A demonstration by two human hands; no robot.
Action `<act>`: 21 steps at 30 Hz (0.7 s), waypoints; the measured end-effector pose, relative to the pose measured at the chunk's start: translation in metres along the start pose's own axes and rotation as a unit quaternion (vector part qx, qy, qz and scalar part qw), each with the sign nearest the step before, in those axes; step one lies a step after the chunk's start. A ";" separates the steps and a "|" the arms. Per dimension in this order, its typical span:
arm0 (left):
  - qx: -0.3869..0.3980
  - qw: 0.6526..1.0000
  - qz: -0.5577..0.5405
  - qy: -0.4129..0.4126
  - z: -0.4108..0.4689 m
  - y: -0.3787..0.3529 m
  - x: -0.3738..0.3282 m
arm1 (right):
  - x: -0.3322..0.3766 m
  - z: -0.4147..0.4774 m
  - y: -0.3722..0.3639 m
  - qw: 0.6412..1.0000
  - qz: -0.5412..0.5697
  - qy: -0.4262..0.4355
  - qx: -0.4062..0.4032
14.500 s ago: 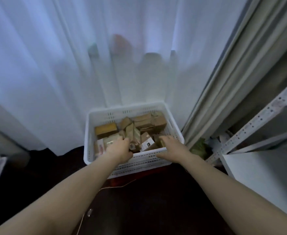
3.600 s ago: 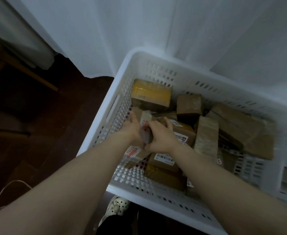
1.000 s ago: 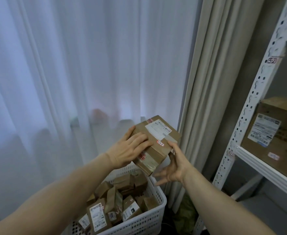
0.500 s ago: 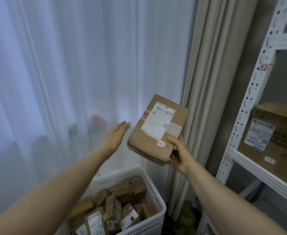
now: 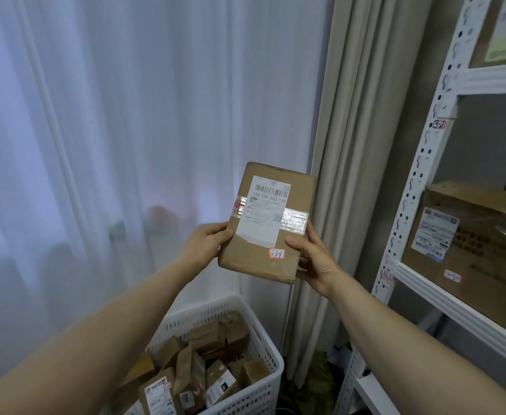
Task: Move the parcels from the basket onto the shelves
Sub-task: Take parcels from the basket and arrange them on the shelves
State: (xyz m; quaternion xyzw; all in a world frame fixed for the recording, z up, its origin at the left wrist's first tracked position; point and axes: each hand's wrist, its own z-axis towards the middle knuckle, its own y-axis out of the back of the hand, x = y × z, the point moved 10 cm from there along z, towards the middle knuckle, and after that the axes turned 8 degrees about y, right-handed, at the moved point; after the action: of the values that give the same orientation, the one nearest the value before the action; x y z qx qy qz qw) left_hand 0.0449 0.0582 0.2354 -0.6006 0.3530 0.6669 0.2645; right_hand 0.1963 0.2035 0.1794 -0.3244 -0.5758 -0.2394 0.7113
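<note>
A flat brown cardboard parcel [image 5: 268, 223] with a white barcode label and a small red-edged sticker is held upright at chest height, label facing me. My left hand [image 5: 205, 244] grips its lower left edge and my right hand [image 5: 314, 260] grips its lower right edge. Below, the white plastic basket [image 5: 265, 357] holds several more brown parcels [image 5: 204, 369]. The white metal shelves [image 5: 419, 187] stand to the right of the parcel.
A large taped cardboard box [image 5: 470, 244] fills the middle shelf, and another box [image 5: 503, 28] sits on the shelf above. A beige curtain [image 5: 359, 130] hangs between the shelf post and the white sheer curtain [image 5: 126, 130].
My left hand, which hung free half a second ago, has come back onto the parcel's left edge. The parcel has turned more upright, its label squarely towards me.
</note>
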 end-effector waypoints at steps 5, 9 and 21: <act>0.001 1.000 -0.002 0.003 -0.007 0.000 -0.003 | 0.004 -0.003 -0.003 1.000 0.008 0.008 -0.001; 0.017 1.000 -0.007 0.005 -0.013 -0.005 -0.009 | 0.012 -0.007 0.002 1.000 0.015 0.022 -0.009; 0.127 0.989 -0.051 0.053 -0.019 -0.066 -0.017 | 0.059 -0.042 0.033 0.997 0.048 0.054 0.006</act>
State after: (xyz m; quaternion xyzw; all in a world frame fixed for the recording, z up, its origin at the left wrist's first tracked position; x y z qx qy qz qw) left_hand 0.1107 0.0846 0.2414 -0.6139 0.4172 0.5698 0.3526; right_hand 0.2609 0.1962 0.2255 -0.3337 -0.5221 -0.2186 0.7538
